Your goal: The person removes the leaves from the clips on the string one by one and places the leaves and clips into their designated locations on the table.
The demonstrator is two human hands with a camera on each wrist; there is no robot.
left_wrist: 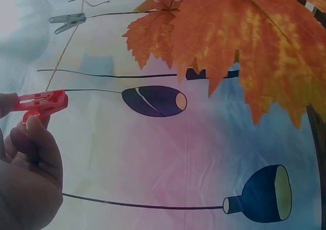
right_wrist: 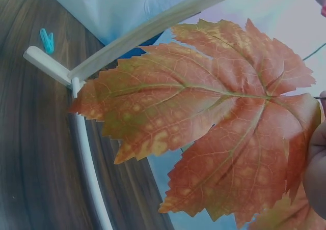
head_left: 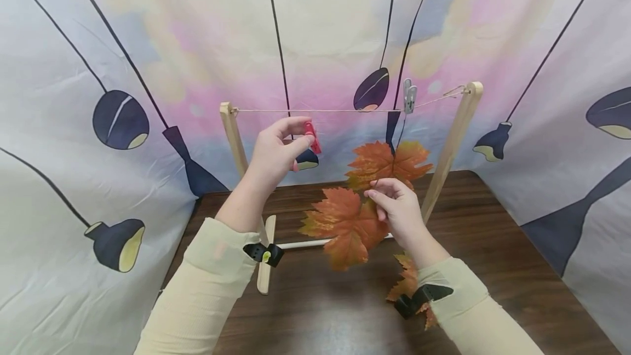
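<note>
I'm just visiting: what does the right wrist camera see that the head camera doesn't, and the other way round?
Only the right wrist view shows the teal clothespin on the table.

Only the head view shows the gray clothespin on the string, and the person's sleeves.

Both show the table, the wooden frame, the right hand and the orange leaf it holds. The left hand barely enters the wrist view's corner.

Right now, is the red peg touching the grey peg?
Apart. The left wrist view shows it: the red peg is in the left hand, and a bare stretch of string shows between it and the grey peg.
</note>
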